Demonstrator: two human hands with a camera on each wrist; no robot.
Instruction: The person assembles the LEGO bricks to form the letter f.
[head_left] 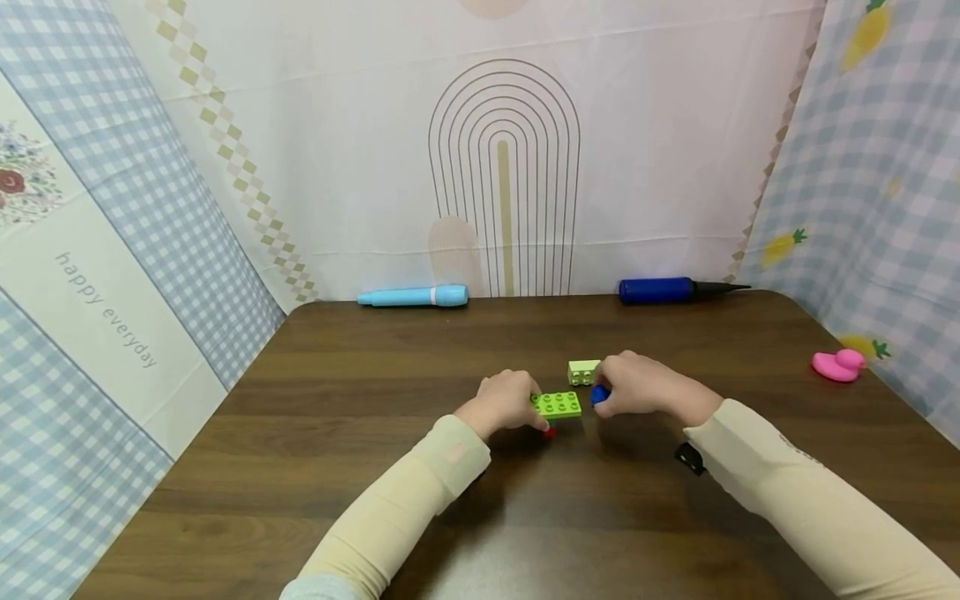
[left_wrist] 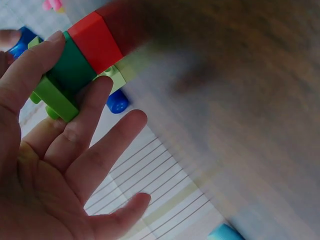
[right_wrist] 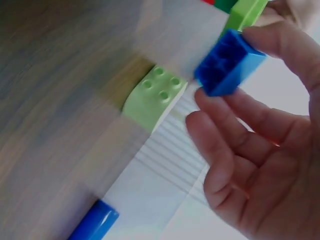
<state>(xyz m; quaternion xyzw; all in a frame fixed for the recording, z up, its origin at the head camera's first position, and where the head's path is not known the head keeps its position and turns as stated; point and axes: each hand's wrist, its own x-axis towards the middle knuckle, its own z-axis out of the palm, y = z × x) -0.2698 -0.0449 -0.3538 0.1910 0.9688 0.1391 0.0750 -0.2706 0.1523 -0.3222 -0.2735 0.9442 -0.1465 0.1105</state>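
My left hand (head_left: 507, 402) pinches a small stack of toy building bricks between thumb and fingers. On top of the stack is a flat lime green brick (head_left: 557, 406) with studs. Under it come a dark green brick (left_wrist: 74, 65) and a red brick (left_wrist: 96, 44), the red one lowest. Just to the right, my right hand (head_left: 641, 387) holds a blue brick (right_wrist: 231, 62) by thumb and fingertips, its hollow underside showing in the right wrist view. Behind the two hands, a pale green brick (right_wrist: 154, 97) with a curved side rests on the table.
At the back edge of the brown table (head_left: 300, 492) lie a light blue tube-shaped thing (head_left: 412, 296) and, farther right, a dark blue hand pump (head_left: 658, 290) with a black nozzle. A pink toy duck (head_left: 836, 365) sits near the right edge. Patterned cloths (head_left: 360, 150) hang behind and at both sides.
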